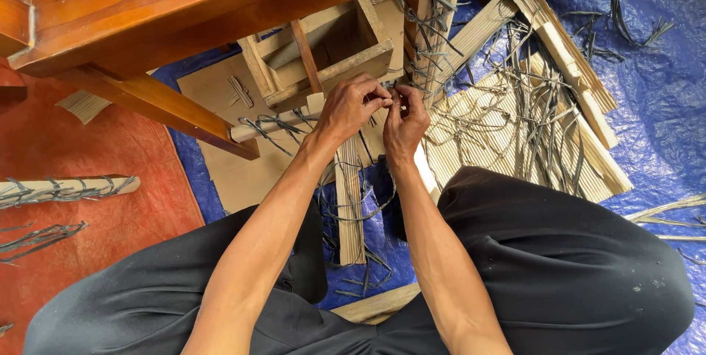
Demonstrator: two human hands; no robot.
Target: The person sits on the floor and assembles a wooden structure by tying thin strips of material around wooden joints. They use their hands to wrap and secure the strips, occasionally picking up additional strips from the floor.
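Grey plastic strapping [388,89] sits pinched between my left hand [351,108] and right hand [403,121], both closed tight on it, just beside the unfinished pale wooden frame [331,57]. Knotted ties already hang along that frame's upright slat; loose strips beyond it look unused.

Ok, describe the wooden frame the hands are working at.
The wooden frame is a pale, unfinished box of rough slats with an open hollow, one diagonal brace across it. It lies tilted on brown cardboard under a varnished table. Dark binding strips hang beside it. The left hand and right hand pinch at its near corner.
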